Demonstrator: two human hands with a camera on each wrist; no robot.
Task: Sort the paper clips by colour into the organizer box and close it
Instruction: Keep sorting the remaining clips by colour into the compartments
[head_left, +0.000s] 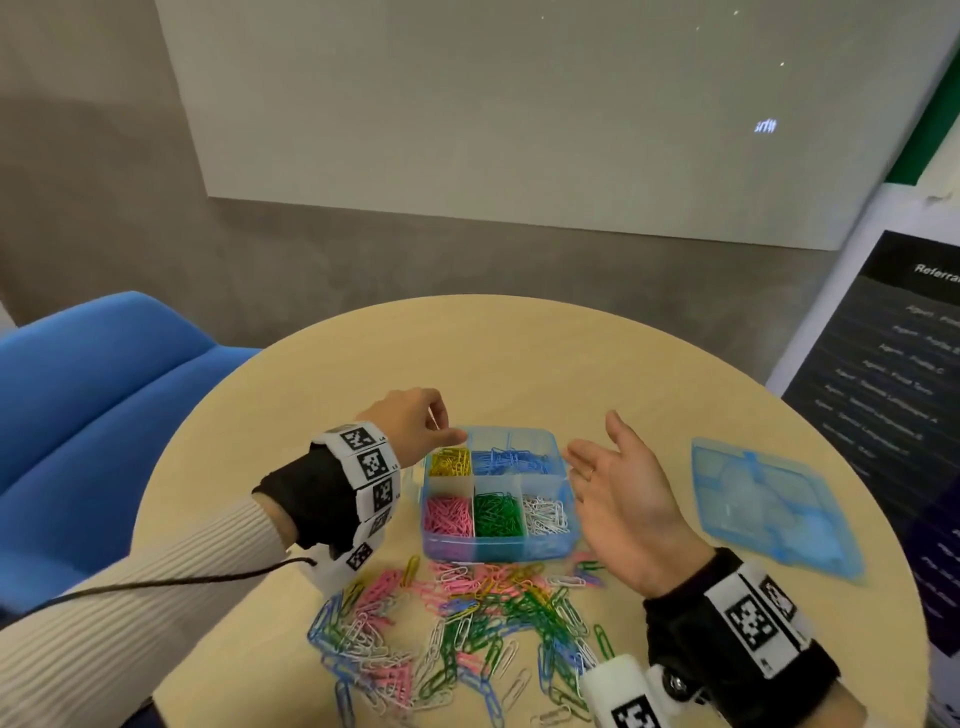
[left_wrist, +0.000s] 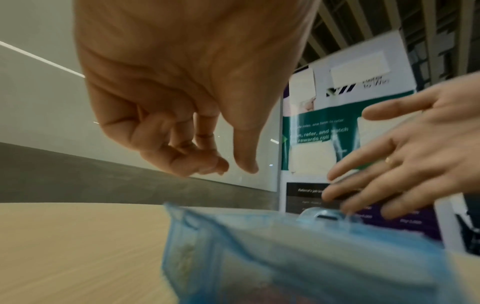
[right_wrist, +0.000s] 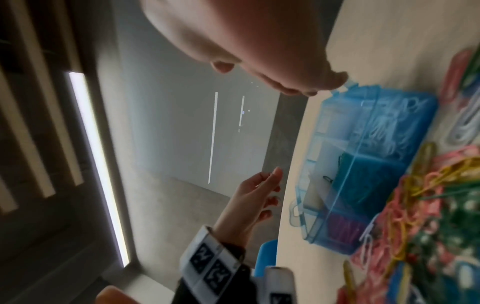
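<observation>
The left hand's (head_left: 415, 421) fingers (left_wrist: 182, 156) are curled in, with the thumb (left_wrist: 244, 162) hanging down beside them; nothing is seen between them, so no clip appears to be held, though a small one cannot be ruled out. This hand hovers over the upper left corner of the box (head_left: 498, 548), above the yellow compartment (head_left: 449, 461). The right hand (head_left: 621, 499) is held palm up, fingers straight and spread, empty, just right of the box and not touching it as far as can be told.

The box sits at the centre of the head view on the table (head_left: 519, 353), open, with five compartments filled: yellow and blue along the top, pink (head_left: 448, 514), green (head_left: 497, 514) and white (head_left: 544, 514) below. The lid (head_left: 774, 506) lies apart at the right. A large mixed pile (head_left: 457, 629) of clips is spread below the box.

The step in hand is judged to be a drop of yellow clips, with much sorting left. To do it well, the fingers should be opened low over the compartment, so that nothing bounces across the divider into blue. For the next pick, clips of one colour should be teased out at the pile's edge, since tangled clips are likely to drag others along. The lid is best left where it lies until the pile is gone.
</observation>
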